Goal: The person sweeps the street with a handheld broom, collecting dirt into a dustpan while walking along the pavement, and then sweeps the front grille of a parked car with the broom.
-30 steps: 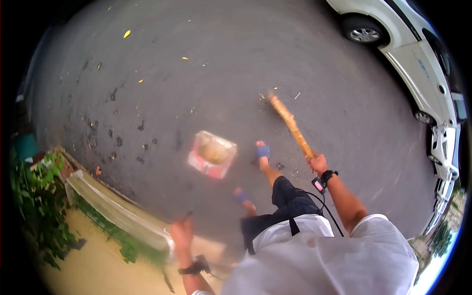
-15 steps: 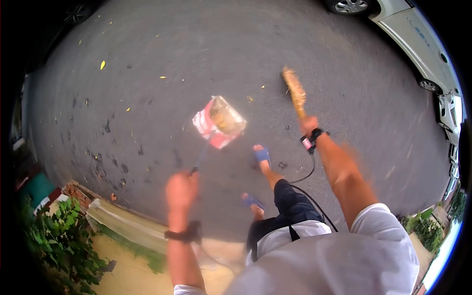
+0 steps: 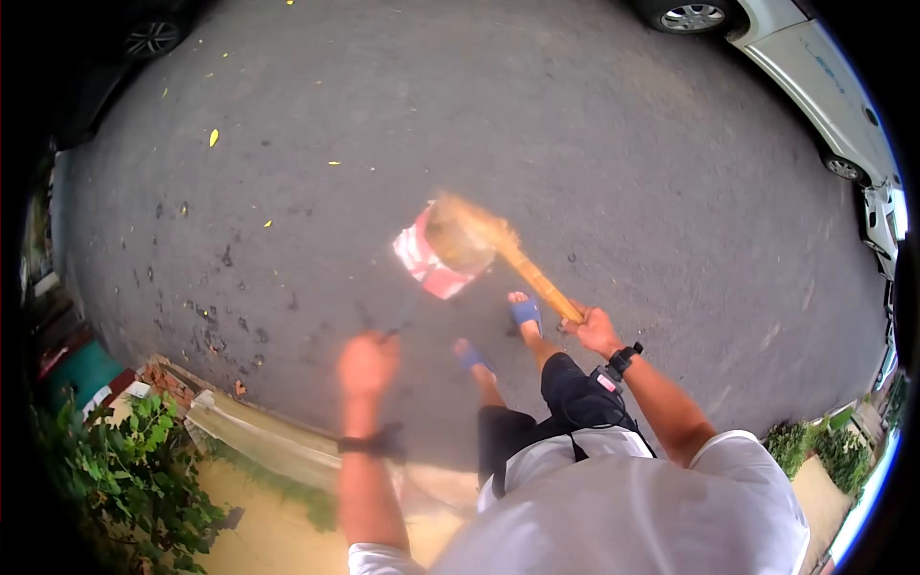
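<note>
My left hand (image 3: 369, 364), blurred by motion, is closed around the thin dark handle of a red-and-white dustpan (image 3: 415, 251). The pan looks like a cut-open container and is held low over the asphalt, its mouth facing away from me. In my right hand (image 3: 596, 332) is a short straw broom (image 3: 537, 276), gripped near the end of its yellow handle. Its blurred bristles reach across the mouth of the dustpan and hide much of the inside.
Scattered yellow leaves (image 3: 214, 138) lie on the grey asphalt (image 3: 613, 144). A white vehicle (image 3: 805, 91) stands at upper right, a dark car (image 3: 144, 38) at upper left. A low kerb (image 3: 259, 426) and a leafy bush (image 3: 144, 470) border the lower left. My blue slippers (image 3: 524, 310) are close by.
The broom has swung left and down from the right side onto the dustpan's mouth, with my right hand drawn closer to my body. The dustpan has shifted slightly right in view.
</note>
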A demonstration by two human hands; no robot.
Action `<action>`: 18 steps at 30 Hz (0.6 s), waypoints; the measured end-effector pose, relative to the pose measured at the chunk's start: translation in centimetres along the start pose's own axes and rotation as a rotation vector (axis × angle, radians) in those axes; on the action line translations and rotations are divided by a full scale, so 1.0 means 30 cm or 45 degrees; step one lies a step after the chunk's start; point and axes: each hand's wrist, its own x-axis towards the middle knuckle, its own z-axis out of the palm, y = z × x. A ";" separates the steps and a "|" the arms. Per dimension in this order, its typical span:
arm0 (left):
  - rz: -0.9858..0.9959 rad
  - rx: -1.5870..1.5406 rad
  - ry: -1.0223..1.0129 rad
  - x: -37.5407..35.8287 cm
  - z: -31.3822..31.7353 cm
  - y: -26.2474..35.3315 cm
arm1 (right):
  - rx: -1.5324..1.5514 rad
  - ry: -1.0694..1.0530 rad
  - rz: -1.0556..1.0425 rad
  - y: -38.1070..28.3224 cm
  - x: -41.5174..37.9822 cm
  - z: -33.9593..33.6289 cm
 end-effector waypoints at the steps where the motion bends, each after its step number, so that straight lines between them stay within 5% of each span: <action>1: -0.009 0.003 -0.001 -0.003 -0.002 0.004 | -0.021 0.022 0.032 -0.034 0.010 -0.023; 7: 0.072 0.006 -0.033 -0.015 -0.065 0.053 | -0.172 0.197 -0.154 0.099 0.308 0.153; 10: 0.027 0.010 -0.047 -0.028 -0.074 0.050 | 0.212 -0.155 0.092 0.112 0.325 0.256; 14: 0.011 0.013 -0.098 -0.040 -0.074 -0.008 | 0.448 -0.260 0.255 -0.123 0.030 0.171; 18: 0.009 -0.013 -0.170 -0.051 -0.087 -0.091 | 0.569 -0.231 0.354 -0.097 -0.078 0.067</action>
